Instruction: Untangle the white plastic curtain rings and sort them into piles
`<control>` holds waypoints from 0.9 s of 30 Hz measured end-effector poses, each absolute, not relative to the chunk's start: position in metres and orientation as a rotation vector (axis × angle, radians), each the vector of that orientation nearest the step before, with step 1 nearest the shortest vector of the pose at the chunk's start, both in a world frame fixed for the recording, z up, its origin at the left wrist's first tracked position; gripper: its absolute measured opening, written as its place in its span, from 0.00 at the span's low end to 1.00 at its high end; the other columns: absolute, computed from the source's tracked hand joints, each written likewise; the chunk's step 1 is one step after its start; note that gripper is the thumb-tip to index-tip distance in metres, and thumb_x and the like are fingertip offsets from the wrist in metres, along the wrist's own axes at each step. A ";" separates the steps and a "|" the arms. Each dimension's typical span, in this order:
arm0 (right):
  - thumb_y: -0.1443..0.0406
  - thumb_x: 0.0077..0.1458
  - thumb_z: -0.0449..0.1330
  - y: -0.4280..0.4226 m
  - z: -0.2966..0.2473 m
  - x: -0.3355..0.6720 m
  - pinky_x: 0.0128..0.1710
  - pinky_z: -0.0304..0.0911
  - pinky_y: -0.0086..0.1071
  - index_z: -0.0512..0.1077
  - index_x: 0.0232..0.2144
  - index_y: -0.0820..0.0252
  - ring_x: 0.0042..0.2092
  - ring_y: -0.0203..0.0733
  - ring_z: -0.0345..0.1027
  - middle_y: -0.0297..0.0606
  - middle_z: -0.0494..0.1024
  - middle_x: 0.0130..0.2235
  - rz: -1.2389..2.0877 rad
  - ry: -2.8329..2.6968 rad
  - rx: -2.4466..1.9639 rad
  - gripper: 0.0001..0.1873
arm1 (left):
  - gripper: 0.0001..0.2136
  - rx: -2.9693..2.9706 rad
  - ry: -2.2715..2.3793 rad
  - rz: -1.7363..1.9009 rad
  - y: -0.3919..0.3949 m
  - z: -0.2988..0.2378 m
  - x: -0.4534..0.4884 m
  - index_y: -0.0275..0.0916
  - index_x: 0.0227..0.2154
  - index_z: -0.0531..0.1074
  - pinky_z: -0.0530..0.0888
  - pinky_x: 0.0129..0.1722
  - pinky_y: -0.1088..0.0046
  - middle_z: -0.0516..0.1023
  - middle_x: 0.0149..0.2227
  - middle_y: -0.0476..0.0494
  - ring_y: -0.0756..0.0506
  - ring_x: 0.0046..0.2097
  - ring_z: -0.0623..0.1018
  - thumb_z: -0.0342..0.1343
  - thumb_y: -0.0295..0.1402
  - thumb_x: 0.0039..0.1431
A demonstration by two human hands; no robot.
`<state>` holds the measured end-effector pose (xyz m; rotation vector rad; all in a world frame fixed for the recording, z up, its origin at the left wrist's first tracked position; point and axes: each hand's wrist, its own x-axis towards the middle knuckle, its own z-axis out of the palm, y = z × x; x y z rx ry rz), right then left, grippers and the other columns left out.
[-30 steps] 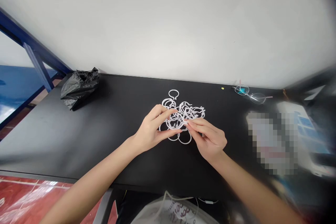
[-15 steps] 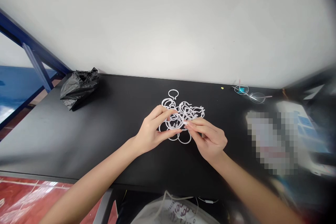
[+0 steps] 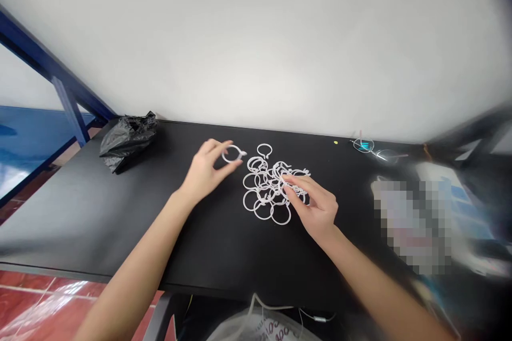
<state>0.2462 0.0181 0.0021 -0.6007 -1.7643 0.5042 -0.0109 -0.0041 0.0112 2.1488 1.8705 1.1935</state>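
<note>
My left hand (image 3: 204, 169) is raised left of the pile, thumb and fingers closed around one white plastic curtain ring (image 3: 242, 153). That ring is apart from the others, its small clasp facing right. Over the right side of the pile of white curtain rings (image 3: 264, 202), my right hand (image 3: 317, 203) pinches a ring among them between thumb and index finger. Its fingers partly hide the rings beneath. Several rings overlap at the front, and a single curtain ring (image 3: 264, 145) lies at the pile's far edge.
A crumpled black plastic bag (image 3: 127, 141) sits at the back left of the black table (image 3: 200, 256). Eyeglasses (image 3: 364, 145) lie at the back right, near a blurred package (image 3: 412, 229). Below the front edge is a translucent printed bag (image 3: 264, 325). A wall stands behind.
My left hand has moved left and away from the pile, carrying a ring. My right hand has stayed near the pile's right side, now pinching a ring there. The two hands have separated.
</note>
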 end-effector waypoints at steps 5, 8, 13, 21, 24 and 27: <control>0.74 0.54 0.61 0.022 0.001 0.251 0.32 0.74 0.40 0.79 0.38 0.55 0.35 0.45 0.78 0.39 0.83 0.34 0.492 -1.737 -0.580 0.12 | 0.20 1.929 2.370 0.908 0.003 -0.004 -0.060 0.36 0.48 0.75 0.71 0.48 0.62 0.71 0.41 0.39 0.39 0.46 0.72 0.55 0.45 0.60; 0.76 0.53 0.61 0.022 0.000 0.251 0.31 0.72 0.39 0.78 0.37 0.56 0.32 0.43 0.76 0.38 0.82 0.32 0.490 -1.731 -0.542 0.12 | 0.21 1.845 2.331 0.793 0.001 -0.008 -0.068 0.37 0.45 0.75 0.72 0.46 0.64 0.71 0.40 0.41 0.40 0.45 0.73 0.56 0.47 0.57; 0.77 0.52 0.61 0.023 0.000 0.252 0.30 0.69 0.38 0.78 0.36 0.56 0.31 0.42 0.74 0.37 0.81 0.31 0.524 -1.715 -0.570 0.13 | 0.21 1.862 2.358 0.672 0.000 -0.009 -0.069 0.36 0.48 0.74 0.71 0.49 0.60 0.72 0.44 0.38 0.37 0.48 0.72 0.54 0.43 0.55; 0.76 0.53 0.61 0.025 -0.004 0.254 0.29 0.69 0.36 0.77 0.37 0.57 0.31 0.40 0.73 0.37 0.81 0.31 0.547 -1.677 -0.626 0.12 | 0.20 2.031 2.326 0.725 0.000 -0.006 -0.056 0.35 0.51 0.71 0.69 0.53 0.52 0.69 0.55 0.34 0.33 0.54 0.69 0.55 0.38 0.57; 0.77 0.53 0.61 0.024 -0.004 0.254 0.29 0.68 0.36 0.77 0.37 0.56 0.31 0.40 0.73 0.37 0.81 0.31 0.526 -1.687 -0.616 0.13 | 0.16 2.126 2.007 0.982 -0.003 0.005 -0.032 0.39 0.50 0.70 0.68 0.55 0.55 0.72 0.52 0.38 0.38 0.53 0.70 0.53 0.33 0.59; 0.77 0.53 0.60 0.024 -0.006 0.254 0.29 0.68 0.37 0.77 0.38 0.55 0.31 0.40 0.73 0.36 0.81 0.31 0.532 -1.690 -0.604 0.14 | 0.12 2.162 1.655 0.942 -0.007 0.013 -0.008 0.40 0.45 0.72 0.71 0.51 0.61 0.73 0.45 0.42 0.42 0.47 0.73 0.52 0.27 0.58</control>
